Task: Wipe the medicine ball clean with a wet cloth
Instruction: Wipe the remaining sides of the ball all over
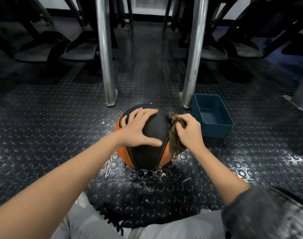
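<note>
A black and orange medicine ball (150, 149) sits on the studded rubber floor in front of me. My left hand (138, 128) rests flat on its top left, fingers spread. My right hand (188, 130) grips a brown wet cloth (174, 137) and holds it against the ball's right side. The cloth hangs down along the ball, its lower edge near the floor.
A blue plastic tub (214, 130) stands on the floor just right of the ball. Two metal posts (106, 54) (193, 54) rise behind the ball, with gym machine pedals further back. Water spots lie on the floor (61, 135) around the ball. My knees are at the bottom edge.
</note>
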Tool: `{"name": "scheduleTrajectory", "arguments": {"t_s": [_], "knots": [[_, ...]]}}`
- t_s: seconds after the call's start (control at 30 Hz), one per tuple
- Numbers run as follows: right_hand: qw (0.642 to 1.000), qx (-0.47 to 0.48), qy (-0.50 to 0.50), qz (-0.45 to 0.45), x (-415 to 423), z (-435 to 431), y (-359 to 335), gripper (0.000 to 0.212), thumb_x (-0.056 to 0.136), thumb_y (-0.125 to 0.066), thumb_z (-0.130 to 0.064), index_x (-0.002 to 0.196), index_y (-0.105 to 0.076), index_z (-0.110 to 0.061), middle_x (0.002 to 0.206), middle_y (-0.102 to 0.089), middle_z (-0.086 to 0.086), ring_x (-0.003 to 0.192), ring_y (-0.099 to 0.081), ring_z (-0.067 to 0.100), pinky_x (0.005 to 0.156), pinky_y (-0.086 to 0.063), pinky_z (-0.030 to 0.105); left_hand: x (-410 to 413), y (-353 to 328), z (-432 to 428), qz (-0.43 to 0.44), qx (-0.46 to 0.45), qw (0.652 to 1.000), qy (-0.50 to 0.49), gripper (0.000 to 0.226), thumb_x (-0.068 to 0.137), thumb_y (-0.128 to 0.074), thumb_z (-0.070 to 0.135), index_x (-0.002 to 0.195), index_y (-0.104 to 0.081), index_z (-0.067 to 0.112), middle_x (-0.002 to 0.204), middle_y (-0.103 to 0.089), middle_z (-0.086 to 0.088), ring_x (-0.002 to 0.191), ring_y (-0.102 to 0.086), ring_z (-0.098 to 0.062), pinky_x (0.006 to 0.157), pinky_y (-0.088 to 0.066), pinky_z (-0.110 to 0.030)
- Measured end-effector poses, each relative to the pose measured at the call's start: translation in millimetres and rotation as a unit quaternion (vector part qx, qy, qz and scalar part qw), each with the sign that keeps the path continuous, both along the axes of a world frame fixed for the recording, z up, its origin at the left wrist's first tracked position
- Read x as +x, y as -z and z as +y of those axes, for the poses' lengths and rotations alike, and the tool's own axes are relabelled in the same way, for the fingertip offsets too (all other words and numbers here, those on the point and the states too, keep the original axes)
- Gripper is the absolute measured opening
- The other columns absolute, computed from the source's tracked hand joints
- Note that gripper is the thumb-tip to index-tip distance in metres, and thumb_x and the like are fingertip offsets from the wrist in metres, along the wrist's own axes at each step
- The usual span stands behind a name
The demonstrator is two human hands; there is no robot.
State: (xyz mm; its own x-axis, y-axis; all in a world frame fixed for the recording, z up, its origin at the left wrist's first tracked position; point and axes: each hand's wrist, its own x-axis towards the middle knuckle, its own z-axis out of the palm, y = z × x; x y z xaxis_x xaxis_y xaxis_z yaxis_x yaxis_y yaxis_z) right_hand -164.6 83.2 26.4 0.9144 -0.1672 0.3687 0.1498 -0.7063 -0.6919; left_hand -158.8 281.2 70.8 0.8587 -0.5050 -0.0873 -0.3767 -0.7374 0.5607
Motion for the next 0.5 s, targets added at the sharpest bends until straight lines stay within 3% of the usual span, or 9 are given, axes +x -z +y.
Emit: {"name": "scheduleTrajectory", "arguments": {"t_s": [0.1,0.17,0.33,0.5], "knots": [[1.0,0.002,0.001,0.005,-1,0,-4,0.018,0.086,-0.057,-0.002,0.101,-0.068,-0.003,0.102,-0.064,0.009,0.099,-0.057,0.026,0.09,-0.04,0.03,6,-12,-14,0.017,0.016,0.998,-0.059,0.104,0.07,-0.074,0.056,0.148,-0.007,0.038,0.156,0.0,0.013,0.143,0.003,-0.015,0.113,0.0,-0.053],[1.0,0.004,-0.009,0.007,-4,1,-4,0.018,0.086,-0.057,-0.001,0.101,-0.067,-0.003,0.102,-0.064,0.008,0.1,-0.056,0.026,0.09,-0.04,0.03,9,-14,-25,0.028,0.065,0.995,-0.073,0.113,0.066,-0.075,0.058,0.149,-0.003,0.035,0.157,0.006,0.011,0.143,0.01,-0.017,0.112,0.002,-0.058],[0.997,-0.038,-0.058,-0.019,-11,2,-5,0.019,0.083,-0.056,0.004,0.096,-0.066,-0.006,0.1,-0.063,0.006,0.094,-0.052,0.024,0.082,-0.031,0.018,24,-22,-32,0.065,0.174,0.982,-0.038,0.133,0.058,-0.08,0.057,0.149,0.014,0.031,0.156,0.018,0.01,0.142,0.021,-0.024,0.109,0.004,-0.064],[0.978,-0.12,-0.139,-0.103,-29,19,-9,0.021,0.074,-0.053,0.004,0.091,-0.065,-0.002,0.094,-0.063,0.008,0.091,-0.045,0.018,0.084,-0.03,0.016,30,-24,-36,0.046,0.192,0.98,-0.007,0.132,0.056,-0.083,0.054,0.149,0.008,0.031,0.157,0.012,0.01,0.143,0.017,-0.024,0.109,0.002,-0.065]]}}
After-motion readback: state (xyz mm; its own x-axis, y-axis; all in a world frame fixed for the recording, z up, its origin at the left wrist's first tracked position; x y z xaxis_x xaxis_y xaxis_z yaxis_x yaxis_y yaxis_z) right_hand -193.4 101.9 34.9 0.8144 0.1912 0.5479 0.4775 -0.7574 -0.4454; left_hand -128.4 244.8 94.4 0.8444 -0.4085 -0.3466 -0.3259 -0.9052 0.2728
